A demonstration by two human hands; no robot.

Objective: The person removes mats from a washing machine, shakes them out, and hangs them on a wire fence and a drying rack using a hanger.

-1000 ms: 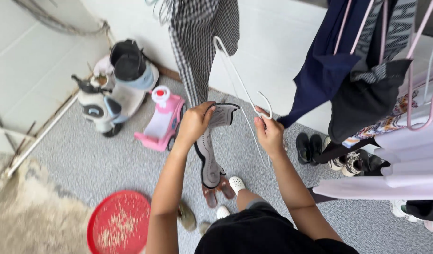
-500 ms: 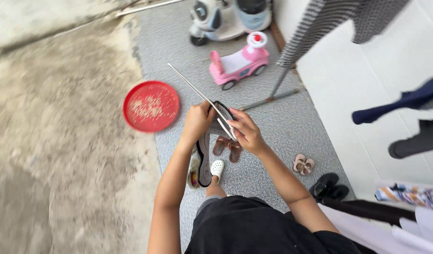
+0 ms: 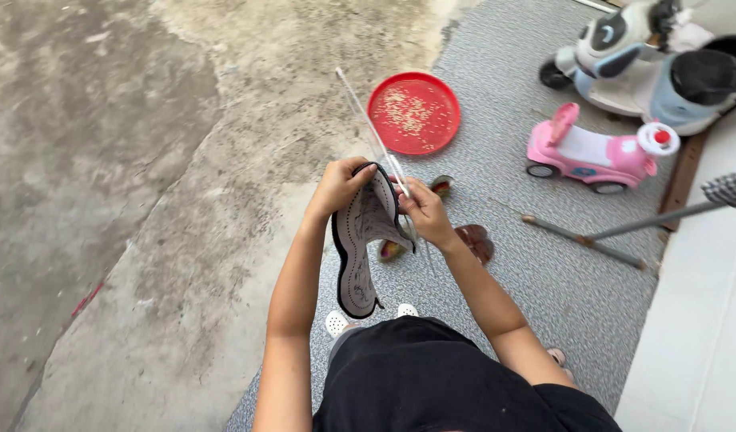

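My left hand (image 3: 338, 186) grips the top edge of a grey garment with black trim (image 3: 360, 244), which hangs down in front of me. My right hand (image 3: 425, 212) holds a thin white wire hanger (image 3: 373, 132) beside the garment's upper edge, and the hanger's long side sticks up and away to the left. The two hands are close together at chest height. Below them I see my black shorts and white clogs (image 3: 336, 322).
A round red tray of grain (image 3: 414, 112) lies on the grey mat (image 3: 560, 280). A pink ride-on toy car (image 3: 596, 152) and a white toy scooter (image 3: 648, 60) stand at the right. Brown sandals (image 3: 473, 240) lie near my feet. Bare concrete (image 3: 112, 160) spreads left.
My view has swung left, away from the hanging clothes and the wall. The garment and hanger stay in my hands, with the hanger now tilted against the garment's top.
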